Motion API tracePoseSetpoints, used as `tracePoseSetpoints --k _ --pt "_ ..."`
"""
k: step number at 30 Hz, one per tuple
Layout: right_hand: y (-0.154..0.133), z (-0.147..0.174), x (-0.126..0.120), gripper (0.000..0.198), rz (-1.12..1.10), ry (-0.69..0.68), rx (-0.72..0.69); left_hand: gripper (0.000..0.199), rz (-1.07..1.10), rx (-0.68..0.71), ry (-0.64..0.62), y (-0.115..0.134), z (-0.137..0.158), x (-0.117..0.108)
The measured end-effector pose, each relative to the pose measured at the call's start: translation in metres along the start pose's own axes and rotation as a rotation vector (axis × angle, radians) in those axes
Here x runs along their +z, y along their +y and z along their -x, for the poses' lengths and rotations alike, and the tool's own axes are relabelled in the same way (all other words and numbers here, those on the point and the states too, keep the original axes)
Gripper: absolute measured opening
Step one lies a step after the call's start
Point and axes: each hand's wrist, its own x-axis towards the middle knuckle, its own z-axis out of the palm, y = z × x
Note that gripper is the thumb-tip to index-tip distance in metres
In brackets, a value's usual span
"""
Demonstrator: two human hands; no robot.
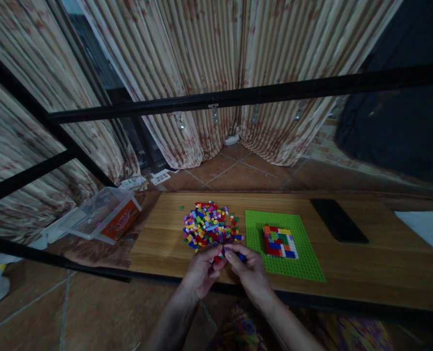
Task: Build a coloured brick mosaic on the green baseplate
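Observation:
Both hands meet over the table's near edge, in front of a heap of small coloured toy bricks (206,225). My left hand (201,269) is closed, with a red toy brick (217,259) showing at its fingers. My right hand (252,274) is closed too, its thumb and fingers touching the left fingertips, and a blue toy brick (242,257) shows under its fingers. Fingers hide most of what is held. To the right, a low square of mixed-colour bricks (280,243) sits on a green baseplate (307,269).
The wooden table (158,239) also bears a dark flat slab like a phone or tablet (339,220) and white paper (426,229) at right. A clear plastic box with an orange label (120,220) stands left. A black metal bar (216,99) crosses in front of striped curtains.

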Motion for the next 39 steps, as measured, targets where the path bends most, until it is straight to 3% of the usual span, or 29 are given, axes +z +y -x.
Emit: tracePoseSetpoints --k 5,8,11,14,19,24,29,34,39 --pt "0.001 -0.006 0.002 0.035 -0.171 0.096 0.107 0.035 -0.019 0.024 0.033 0.004 -0.006 -0.003" --pt "-0.004 -0.018 -0.004 0.031 -0.226 0.158 0.105 0.040 -0.098 0.107 0.183 0.009 -0.018 -0.008" --pt "-0.005 -0.039 -0.017 0.026 -0.103 0.214 0.072 0.041 -0.264 0.216 0.341 0.016 -0.035 -0.015" --pt "0.000 -0.064 -0.030 0.026 0.159 0.270 0.006 0.037 -0.378 0.269 0.395 0.025 -0.051 -0.020" --pt "0.010 -0.094 -0.037 0.025 0.436 0.309 -0.066 0.025 -0.423 0.277 0.426 0.036 -0.065 -0.024" --pt "0.015 -0.098 -0.030 0.028 0.580 0.261 -0.107 0.027 -0.404 0.281 0.428 0.040 -0.069 -0.028" --pt "0.014 -0.094 -0.026 0.031 0.637 0.199 -0.129 0.032 -0.308 0.258 0.411 0.041 -0.071 -0.033" --pt "0.008 -0.088 -0.030 0.034 0.674 0.167 -0.185 0.024 -0.224 0.260 0.371 0.043 -0.066 -0.030" --pt "0.003 -0.081 -0.031 0.033 0.629 0.199 -0.238 0.032 -0.218 0.292 0.311 0.038 -0.057 -0.025"
